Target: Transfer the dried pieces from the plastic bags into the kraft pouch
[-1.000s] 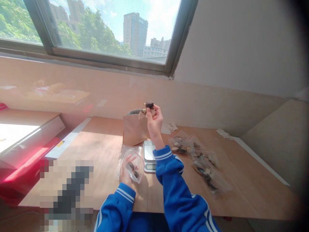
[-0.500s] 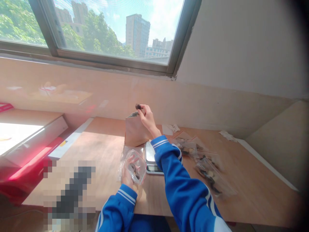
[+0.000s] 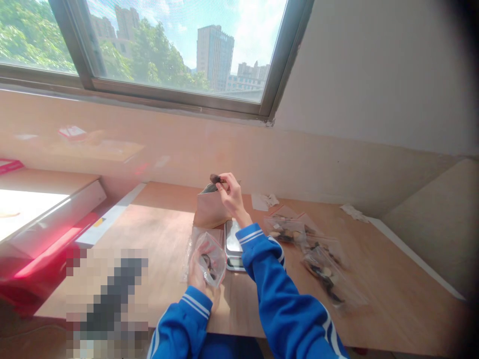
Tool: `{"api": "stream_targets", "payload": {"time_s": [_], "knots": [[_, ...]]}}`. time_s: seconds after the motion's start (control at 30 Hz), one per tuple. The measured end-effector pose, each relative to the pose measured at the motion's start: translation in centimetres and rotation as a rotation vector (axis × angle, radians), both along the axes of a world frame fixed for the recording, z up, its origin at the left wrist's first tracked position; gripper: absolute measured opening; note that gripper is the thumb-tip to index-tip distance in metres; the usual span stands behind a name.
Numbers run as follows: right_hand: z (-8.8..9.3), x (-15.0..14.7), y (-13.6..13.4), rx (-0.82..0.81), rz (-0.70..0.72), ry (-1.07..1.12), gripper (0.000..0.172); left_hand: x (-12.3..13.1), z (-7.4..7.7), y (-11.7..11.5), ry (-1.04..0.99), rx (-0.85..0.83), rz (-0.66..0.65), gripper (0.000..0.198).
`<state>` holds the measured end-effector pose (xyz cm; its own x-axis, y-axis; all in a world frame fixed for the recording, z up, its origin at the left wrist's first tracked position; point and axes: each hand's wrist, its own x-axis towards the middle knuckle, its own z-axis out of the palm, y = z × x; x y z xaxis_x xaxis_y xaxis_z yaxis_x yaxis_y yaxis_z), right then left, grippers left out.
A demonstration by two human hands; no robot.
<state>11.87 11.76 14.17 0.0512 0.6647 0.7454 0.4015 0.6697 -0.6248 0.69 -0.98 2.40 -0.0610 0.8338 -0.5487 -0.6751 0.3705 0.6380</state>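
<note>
A clear plastic bag (image 3: 213, 257) with a few dark pieces inside is held by my left hand (image 3: 196, 267), its mouth wide apart toward me. My right hand (image 3: 231, 195) pinches a dark brown dried piece (image 3: 214, 178) between thumb and fingers. That piece is just above the open top of a brown paper bag (image 3: 211, 209), which stands upright with a silvery lining. A small kitchen scale (image 3: 234, 242) lies between my hands, partly covered by the right sleeve. Under the held bag lies more clear plastic (image 3: 186, 264).
Several filled clear bags (image 3: 325, 269) with dark pieces and pale round slices lie on the wooden table (image 3: 381, 279) at the right. White scraps (image 3: 265, 201) are near the wall. At left stand a red-sided box (image 3: 56, 254) and a blurred-out dark object (image 3: 112, 294).
My right hand with the dark piece has come down slightly, and the paper bag's top sits lower. The fingers of my left hand no longer show through the bag's mouth.
</note>
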Motion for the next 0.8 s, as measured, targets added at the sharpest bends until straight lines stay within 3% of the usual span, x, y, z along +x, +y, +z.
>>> {"api": "stream_targets", "payload": {"time_s": [0.1, 0.27, 0.43, 0.57, 0.8], "knots": [[0.5, 0.4, 0.0, -0.062, 0.057, 0.005, 0.015, -0.1, -0.4, 0.2, -0.004, 0.033, 0.024, 0.045], [1.4, 1.5, -0.2, -0.185, 0.157, -0.17, 0.015, -0.4, -0.7, 0.3, 0.023, 0.093, 0.017, 0.04], [1.3, 1.8, -0.4, -0.234, 0.125, -0.332, 0.018, -0.5, -0.5, 0.2, 0.047, 0.126, 0.002, 0.043], [1.4, 1.3, -0.8, -0.264, -0.001, -0.481, 0.025, -0.6, -0.9, 0.5, 0.072, 0.113, 0.004, 0.047], [3.5, 0.6, -1.5, -0.75, -0.024, -0.897, 0.031, -1.0, -2.7, 1.0, 0.118, 0.202, -0.024, 0.053]]}}
